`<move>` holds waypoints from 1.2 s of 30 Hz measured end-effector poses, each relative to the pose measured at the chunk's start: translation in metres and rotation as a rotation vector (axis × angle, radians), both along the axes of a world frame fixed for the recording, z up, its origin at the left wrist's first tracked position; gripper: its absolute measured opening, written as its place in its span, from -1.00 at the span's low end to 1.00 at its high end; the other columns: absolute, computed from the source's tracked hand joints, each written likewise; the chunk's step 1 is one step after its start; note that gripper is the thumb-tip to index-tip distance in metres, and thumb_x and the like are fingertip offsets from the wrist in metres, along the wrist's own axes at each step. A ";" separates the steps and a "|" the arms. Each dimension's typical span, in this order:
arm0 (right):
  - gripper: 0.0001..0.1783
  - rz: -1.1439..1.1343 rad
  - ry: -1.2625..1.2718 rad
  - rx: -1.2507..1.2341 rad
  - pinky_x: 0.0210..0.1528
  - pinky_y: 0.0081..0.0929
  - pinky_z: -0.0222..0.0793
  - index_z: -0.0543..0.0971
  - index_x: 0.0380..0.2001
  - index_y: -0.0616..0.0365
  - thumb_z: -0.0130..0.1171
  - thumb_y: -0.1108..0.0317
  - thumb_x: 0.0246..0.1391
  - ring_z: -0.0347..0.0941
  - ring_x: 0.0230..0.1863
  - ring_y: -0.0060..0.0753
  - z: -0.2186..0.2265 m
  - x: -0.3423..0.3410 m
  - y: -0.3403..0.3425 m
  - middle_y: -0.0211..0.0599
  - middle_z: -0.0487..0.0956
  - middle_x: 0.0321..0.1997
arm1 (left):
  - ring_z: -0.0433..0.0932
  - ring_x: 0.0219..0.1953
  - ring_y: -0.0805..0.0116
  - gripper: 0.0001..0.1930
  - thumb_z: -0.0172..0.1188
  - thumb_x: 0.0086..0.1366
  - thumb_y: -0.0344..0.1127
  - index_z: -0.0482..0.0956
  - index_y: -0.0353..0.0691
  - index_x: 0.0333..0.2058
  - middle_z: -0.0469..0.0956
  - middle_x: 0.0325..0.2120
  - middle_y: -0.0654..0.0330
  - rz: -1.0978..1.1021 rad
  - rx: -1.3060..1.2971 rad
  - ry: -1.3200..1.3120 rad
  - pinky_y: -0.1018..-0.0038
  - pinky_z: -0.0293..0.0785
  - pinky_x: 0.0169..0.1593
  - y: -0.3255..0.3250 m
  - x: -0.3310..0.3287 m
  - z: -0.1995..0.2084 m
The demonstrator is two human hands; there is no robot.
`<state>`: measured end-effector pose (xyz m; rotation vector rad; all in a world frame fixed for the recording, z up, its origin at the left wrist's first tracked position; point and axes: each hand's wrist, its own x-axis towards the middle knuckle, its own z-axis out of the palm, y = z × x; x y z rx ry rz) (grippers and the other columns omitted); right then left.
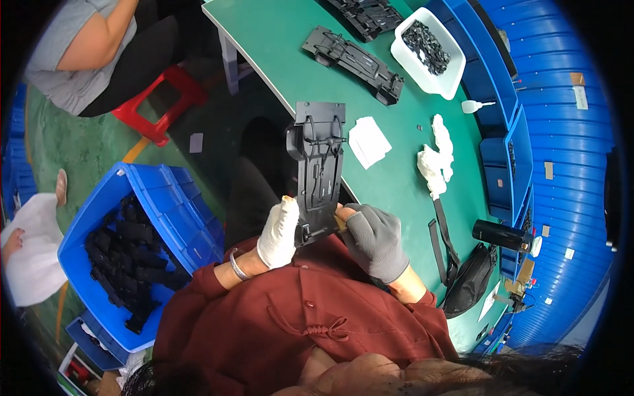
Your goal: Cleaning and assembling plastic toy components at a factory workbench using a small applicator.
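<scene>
A long black plastic toy-vehicle chassis (321, 165) is held upright in front of my body, its detailed face toward me. My left hand (277, 234), in a white glove with a bracelet at the wrist, grips its lower left edge. On the lower right, my right hand (378, 241), in a grey glove with bare fingertips, is closed against the chassis. A small yellowish bit shows by its fingers, too small to make out. Two similar pieces, a black chassis (356, 64) and another black chassis (366, 16), lie farther up the green table (396, 178).
White cards (370, 142), a white tub (456, 82) of small black parts, crumpled white gloves (434, 162), a black flask (502, 235) and a black bag (470, 280) are on the table. A blue crate (191, 218) of black parts stands left. Another person sits beyond a red stool (162, 109).
</scene>
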<state>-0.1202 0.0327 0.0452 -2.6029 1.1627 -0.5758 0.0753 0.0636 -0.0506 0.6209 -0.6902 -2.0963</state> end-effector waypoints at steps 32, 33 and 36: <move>-0.64 -0.201 -0.062 -0.197 -0.48 -0.39 0.44 0.56 -0.14 0.19 0.36 0.62 -0.05 0.55 -0.47 -0.26 0.016 -0.026 0.026 -0.26 0.64 -0.31 | 0.57 0.17 0.24 -0.14 -0.44 0.53 0.33 0.41 -0.42 0.25 0.56 0.14 0.03 0.076 -0.119 0.036 0.32 0.48 0.27 -0.015 -0.033 0.040; -0.65 -0.202 -0.063 -0.204 -0.48 -0.38 0.43 0.56 -0.15 0.19 0.36 0.61 -0.05 0.55 -0.47 -0.26 0.017 -0.027 0.027 -0.26 0.64 -0.31 | 0.57 0.17 0.25 -0.13 -0.43 0.53 0.34 0.41 -0.42 0.25 0.57 0.14 0.03 0.061 -0.120 0.032 0.32 0.48 0.27 -0.014 -0.035 0.039; -0.67 -0.213 -0.051 -0.213 -0.48 -0.37 0.43 0.56 -0.16 0.19 0.35 0.61 -0.04 0.54 -0.47 -0.26 0.018 -0.032 0.030 -0.26 0.64 -0.31 | 0.58 0.15 0.27 -0.12 -0.42 0.52 0.35 0.43 -0.42 0.24 0.57 0.13 0.04 0.045 -0.139 0.007 0.34 0.49 0.25 -0.014 -0.039 0.041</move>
